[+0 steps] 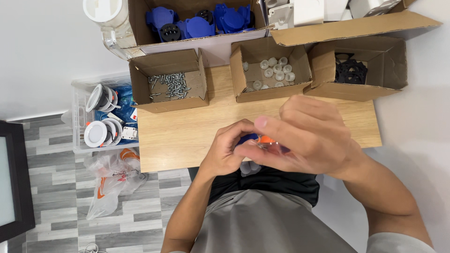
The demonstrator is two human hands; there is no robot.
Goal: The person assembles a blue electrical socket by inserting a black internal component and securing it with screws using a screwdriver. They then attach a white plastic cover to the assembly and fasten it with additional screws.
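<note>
My left hand (225,152) and my right hand (304,140) meet just above the near edge of the wooden table (187,131), and between them sits a small blue part (247,137) with an orange piece (266,139) beside it. My left fingers (239,129) curl in tight, pinching the blue part from the left; my right fingers (274,124) fold over the top, pressed close together, covering most of it, so I cannot tell its full shape. Something white (251,167) peeks out just under my hands. Further back on the table stand three small open cardboard boxes: one with a heap of silver screws (168,86), too many to count, one with about a dozen small white caps (276,70), and one with a pile of black parts (350,71). Behind them a bigger carton holds blue and black plugs (201,21), roughly six. Left of the table, a clear bin (77,117) holds round white light fittings (101,115), four or so showing.
</note>
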